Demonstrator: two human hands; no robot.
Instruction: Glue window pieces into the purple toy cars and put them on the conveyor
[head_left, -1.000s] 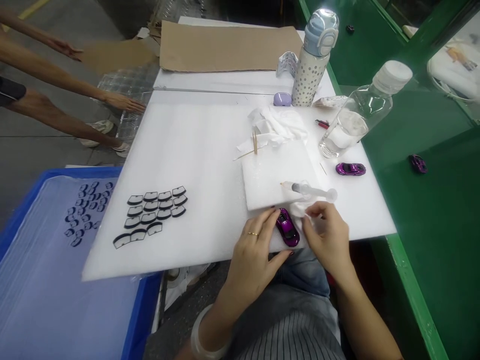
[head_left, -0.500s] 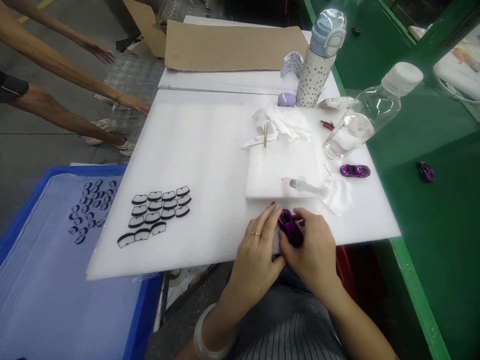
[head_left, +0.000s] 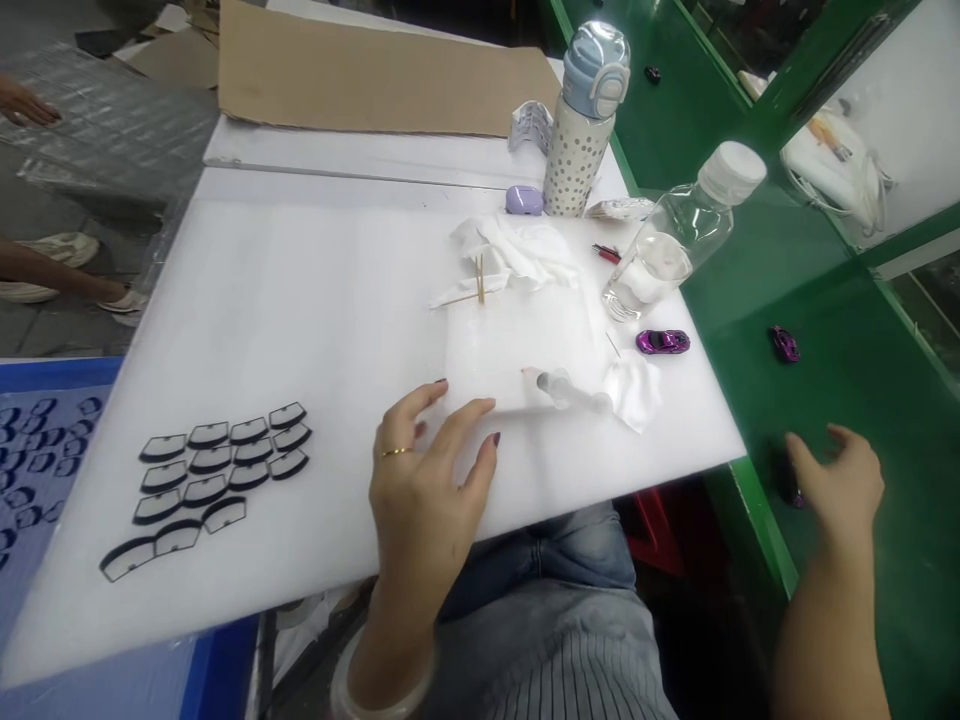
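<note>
My left hand [head_left: 431, 490] hovers over the front of the white work board [head_left: 337, 300], fingers spread and holding nothing. On the right, my right hand [head_left: 840, 485] is above the green surface [head_left: 817, 290], thumb and forefinger apart. Just left of it lies a dark purple toy car [head_left: 792, 487], partly hidden by the hand. Another purple toy car [head_left: 663, 342] sits on the board's right side. A clear syringe [head_left: 562, 390] lies between that car and my left hand. Rows of black-edged clear curved parts [head_left: 206, 490] are laid out at the left.
Towards the back stand a dotted bottle [head_left: 577, 150] and a clear bottle [head_left: 667, 250]. Tissues [head_left: 525, 250], sticks [head_left: 481, 280] and a purple case [head_left: 524, 200] lie nearby. Farther along the green surface is another car [head_left: 784, 344]. A person's hand [head_left: 26, 102] shows far left.
My right hand has moved right from the board to the green surface, and the purple car has gone there too. My left hand has come away leftward and opened. The view has turned right.
</note>
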